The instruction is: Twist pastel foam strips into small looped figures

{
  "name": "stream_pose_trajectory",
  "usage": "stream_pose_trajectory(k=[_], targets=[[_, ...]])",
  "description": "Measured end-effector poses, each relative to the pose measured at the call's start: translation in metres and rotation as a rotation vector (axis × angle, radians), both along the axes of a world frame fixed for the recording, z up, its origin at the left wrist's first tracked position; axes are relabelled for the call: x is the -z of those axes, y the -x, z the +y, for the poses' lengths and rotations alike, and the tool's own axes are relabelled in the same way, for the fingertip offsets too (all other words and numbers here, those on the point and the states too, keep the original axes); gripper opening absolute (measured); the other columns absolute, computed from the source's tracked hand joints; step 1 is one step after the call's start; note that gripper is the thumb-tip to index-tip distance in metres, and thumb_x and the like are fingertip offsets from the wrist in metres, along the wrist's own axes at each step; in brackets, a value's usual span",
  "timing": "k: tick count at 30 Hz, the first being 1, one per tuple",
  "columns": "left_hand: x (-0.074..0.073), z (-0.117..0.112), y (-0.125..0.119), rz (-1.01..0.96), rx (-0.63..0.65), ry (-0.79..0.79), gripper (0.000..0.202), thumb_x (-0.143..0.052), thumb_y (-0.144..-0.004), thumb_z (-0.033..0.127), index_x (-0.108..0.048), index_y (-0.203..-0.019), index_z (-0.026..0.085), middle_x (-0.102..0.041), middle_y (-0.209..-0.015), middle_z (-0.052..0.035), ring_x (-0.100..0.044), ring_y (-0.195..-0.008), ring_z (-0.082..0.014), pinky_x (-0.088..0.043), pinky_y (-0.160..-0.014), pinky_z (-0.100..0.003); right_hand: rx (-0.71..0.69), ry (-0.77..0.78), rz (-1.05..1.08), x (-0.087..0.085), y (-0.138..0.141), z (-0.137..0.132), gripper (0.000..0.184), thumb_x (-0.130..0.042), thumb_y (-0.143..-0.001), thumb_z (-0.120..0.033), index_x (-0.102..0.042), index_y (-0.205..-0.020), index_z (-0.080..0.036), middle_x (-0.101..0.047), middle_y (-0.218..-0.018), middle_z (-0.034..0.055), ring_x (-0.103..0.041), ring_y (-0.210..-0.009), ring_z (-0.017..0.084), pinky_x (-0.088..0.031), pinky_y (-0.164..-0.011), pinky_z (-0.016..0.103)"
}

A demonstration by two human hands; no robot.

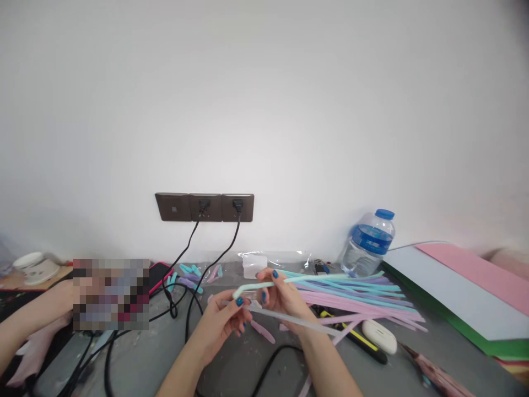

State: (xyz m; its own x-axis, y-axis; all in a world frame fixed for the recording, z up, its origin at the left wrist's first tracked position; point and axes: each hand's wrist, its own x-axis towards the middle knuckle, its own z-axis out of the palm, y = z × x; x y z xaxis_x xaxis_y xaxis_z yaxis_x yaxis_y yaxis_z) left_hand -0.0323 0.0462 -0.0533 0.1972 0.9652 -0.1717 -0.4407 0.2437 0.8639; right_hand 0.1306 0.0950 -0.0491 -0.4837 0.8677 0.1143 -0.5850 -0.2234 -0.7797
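A mint-green pipe cleaner (256, 286) with a bent left end stretches between my hands. My left hand (223, 325) pinches near that bent end, and a pale whitish strip (295, 318) runs from these fingers to the right, under my right wrist. Thumb and fingers of my right hand (287, 300) close on the mint pipe cleaner farther along. Just behind and right of that hand lies a spread bundle of pink, purple and turquoise pipe cleaners (367, 292). A short folded pink piece (263, 332) rests on the table between my wrists.
Short folded pieces (190, 279) and black cables (188, 314) lie left. A co-worker's arm (37, 325) enters there, beside a red-edged phone (160, 275). At right are a water bottle (369, 242), box cutter (366, 344), white case (379, 336), scissors (433, 372) and coloured sheets (463, 292).
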Motion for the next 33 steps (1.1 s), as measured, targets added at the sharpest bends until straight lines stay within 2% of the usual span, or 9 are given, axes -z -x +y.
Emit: stream_pose_trajectory(k=[2,5,9,13,16,20,24,28,33], targets=[[-0.001,0.0,-0.001,-0.042,-0.015,0.001,0.034,-0.08,-0.063,0.041,-0.067,-0.075,0.013,-0.069,-0.061,-0.0045,-0.057,-0.045,-0.0086,-0.042,-0.043,-0.016,-0.044,-0.013,-0.012,-0.001,-0.003,-0.001,0.031,-0.075,-0.07,-0.045,-0.066,-0.077,-0.017,-0.057,-0.059,-0.0005,-0.049,-0.053,0.012,-0.038,-0.053,0.023],[-0.004,-0.002,0.0,-0.077,-0.018,0.006,0.031,-0.082,-0.063,0.036,-0.067,-0.077,0.012,-0.07,-0.065,-0.006,-0.06,-0.05,-0.01,-0.045,-0.047,-0.018,-0.037,-0.024,0.044,-0.004,-0.003,-0.001,0.031,-0.079,-0.067,-0.04,-0.059,-0.063,-0.017,-0.049,-0.06,-0.0031,-0.044,-0.054,0.01,-0.035,-0.055,0.022],[-0.005,-0.003,-0.001,-0.091,-0.026,0.023,0.029,-0.079,-0.067,0.038,-0.066,-0.075,0.013,-0.067,-0.062,-0.0032,-0.056,-0.048,-0.0083,-0.046,-0.047,-0.018,-0.036,0.013,0.047,-0.006,-0.001,0.0,0.037,-0.064,-0.08,-0.047,-0.054,-0.06,-0.018,-0.033,-0.048,-0.0072,-0.03,-0.047,0.009,-0.029,-0.05,0.02],[-0.004,-0.003,-0.004,-0.118,-0.06,0.039,0.03,-0.075,-0.071,0.041,-0.067,-0.077,0.013,-0.063,-0.058,-0.0004,-0.055,-0.049,-0.0079,-0.047,-0.048,-0.018,-0.179,0.007,-0.046,-0.001,-0.003,-0.003,0.04,-0.051,-0.087,-0.05,-0.059,-0.066,-0.017,-0.022,-0.038,-0.0114,-0.017,-0.038,0.006,-0.026,-0.043,0.019],[-0.004,-0.004,-0.004,-0.137,-0.066,0.037,0.029,-0.074,-0.072,0.041,-0.066,-0.079,0.014,-0.064,-0.059,-0.0005,-0.057,-0.053,-0.0093,-0.047,-0.05,-0.018,-0.281,-0.035,-0.133,0.002,-0.003,-0.004,0.037,-0.053,-0.085,-0.05,-0.062,-0.072,-0.016,-0.034,-0.037,-0.0103,-0.026,-0.033,0.006,-0.033,-0.041,0.019],[-0.007,-0.005,-0.005,-0.144,-0.042,0.057,0.03,-0.075,-0.071,0.041,-0.064,-0.077,0.014,-0.064,-0.065,-0.0008,-0.059,-0.059,-0.0093,-0.048,-0.055,-0.018,-0.427,-0.048,-0.205,0.003,-0.002,-0.006,0.042,-0.053,-0.081,-0.057,-0.059,-0.077,-0.016,-0.062,-0.051,0.0005,-0.051,-0.035,0.011,-0.037,-0.033,0.019],[-0.01,-0.006,-0.008,-0.119,0.016,0.048,0.03,-0.075,-0.071,0.041,-0.058,-0.074,0.016,-0.062,-0.066,0.0005,-0.058,-0.058,-0.0095,-0.05,-0.054,-0.019,-0.355,-0.063,-0.245,0.005,0.0,-0.006,0.037,-0.058,-0.082,-0.052,-0.059,-0.072,-0.016,-0.058,-0.045,-0.0035,-0.048,-0.032,0.009,-0.039,-0.031,0.017],[-0.008,-0.007,-0.011,-0.057,0.001,0.095,0.038,-0.077,-0.066,0.047,-0.055,-0.072,0.017,-0.058,-0.053,0.0032,-0.054,-0.046,-0.0098,-0.049,-0.046,-0.022,-0.245,-0.1,-0.308,0.013,0.002,-0.003,0.041,-0.047,-0.089,-0.051,-0.061,-0.076,-0.016,-0.057,-0.046,-0.0036,-0.046,-0.031,0.008,-0.035,-0.027,0.016],[-0.008,-0.01,-0.01,-0.06,0.093,0.084,0.038,-0.072,-0.07,0.05,-0.058,-0.081,0.016,-0.064,-0.06,-0.0017,-0.059,-0.049,-0.0115,-0.051,-0.048,-0.022,-0.171,-0.112,-0.322,0.015,0.002,-0.003,0.044,-0.047,-0.089,-0.054,-0.062,-0.075,-0.015,-0.053,-0.043,-0.0045,-0.049,-0.033,0.01,-0.035,-0.029,0.018]])
